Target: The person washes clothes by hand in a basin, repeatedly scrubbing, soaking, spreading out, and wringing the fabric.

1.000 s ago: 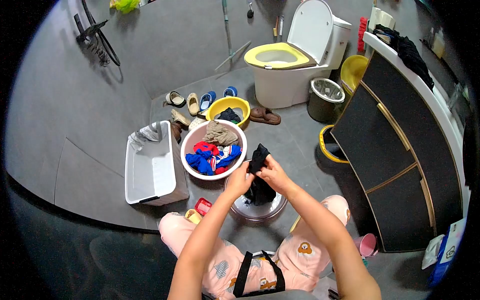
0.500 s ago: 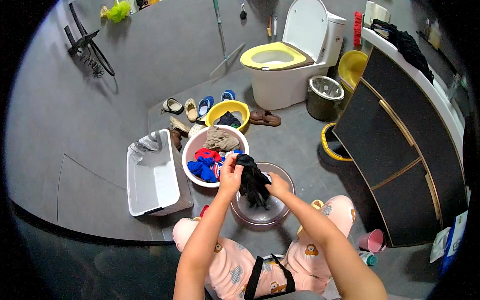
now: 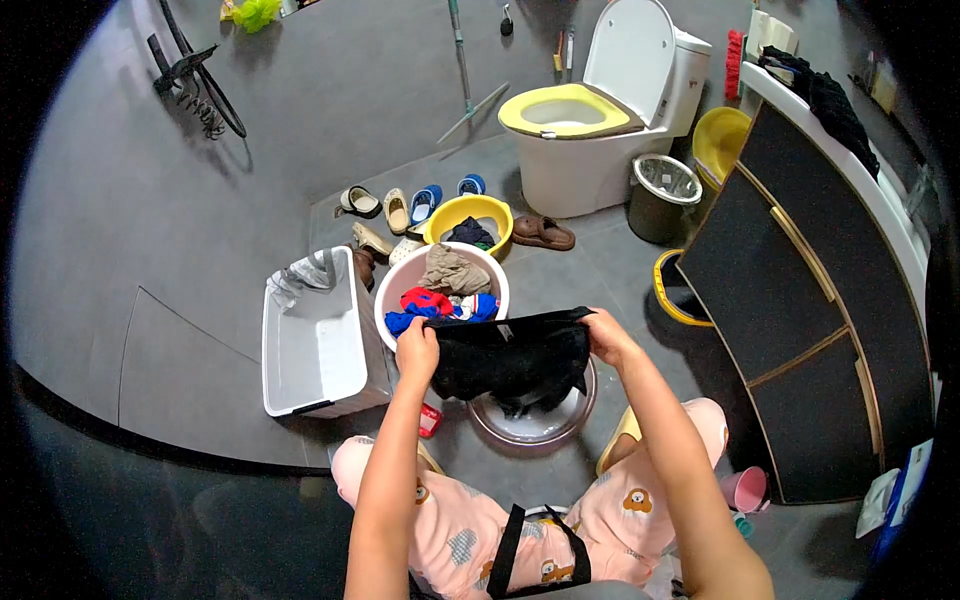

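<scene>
A black garment [image 3: 507, 360] with a waistband and a small light tag is stretched wide between my hands. My left hand [image 3: 417, 352] pinches one end of the band, and my right hand [image 3: 611, 338] grips the other. The cloth hangs over a see-through basin [image 3: 531, 446], hiding its far part. Just beyond my left hand stands a pale pink basin [image 3: 388, 300] with a taupe cloth [image 3: 455, 270] and red, blue and white clothes [image 3: 427, 302] inside.
A white bin [image 3: 270, 370] stands at the left. Behind the pink basin are a yellow basin [image 3: 433, 220] holding dark cloth and several shoes [image 3: 425, 203]. A toilet [image 3: 570, 175] and trash can [image 3: 655, 215] stand at the back, a dark cabinet [image 3: 770, 270] at the right.
The black garment was bunched and hanging between my hands; now it is spread out by its band. My right hand has moved up and right, my left hand left. The view has shifted slightly.
</scene>
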`<move>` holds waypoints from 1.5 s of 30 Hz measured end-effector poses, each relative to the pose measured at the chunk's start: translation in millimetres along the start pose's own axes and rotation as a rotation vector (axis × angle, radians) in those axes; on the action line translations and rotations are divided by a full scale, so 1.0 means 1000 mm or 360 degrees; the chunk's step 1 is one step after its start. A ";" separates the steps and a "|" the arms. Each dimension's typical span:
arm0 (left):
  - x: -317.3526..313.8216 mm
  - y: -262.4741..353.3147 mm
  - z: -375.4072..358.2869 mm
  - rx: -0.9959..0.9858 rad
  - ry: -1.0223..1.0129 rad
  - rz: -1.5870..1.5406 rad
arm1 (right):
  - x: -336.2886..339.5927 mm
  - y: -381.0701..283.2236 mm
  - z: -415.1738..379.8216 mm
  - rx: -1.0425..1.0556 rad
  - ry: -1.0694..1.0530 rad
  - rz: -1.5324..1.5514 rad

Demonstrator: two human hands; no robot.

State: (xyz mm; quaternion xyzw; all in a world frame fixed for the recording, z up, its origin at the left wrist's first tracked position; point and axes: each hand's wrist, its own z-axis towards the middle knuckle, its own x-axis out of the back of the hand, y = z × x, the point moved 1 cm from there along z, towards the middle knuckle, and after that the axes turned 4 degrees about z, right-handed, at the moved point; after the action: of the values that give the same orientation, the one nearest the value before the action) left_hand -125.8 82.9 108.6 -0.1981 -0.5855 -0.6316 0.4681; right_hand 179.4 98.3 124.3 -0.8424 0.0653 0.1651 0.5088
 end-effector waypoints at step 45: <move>-0.155 0.012 -0.134 0.1720 -0.1159 -0.1690 | 0.007 0.211 0.023 0.0455 -0.0566 -0.1553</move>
State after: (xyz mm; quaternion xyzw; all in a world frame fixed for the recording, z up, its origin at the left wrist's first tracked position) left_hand -1.6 16.0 -40.0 0.1637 -0.9373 -0.2972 -0.0790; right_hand 122.7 19.1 -65.0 -0.6562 -0.3991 0.0393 0.6392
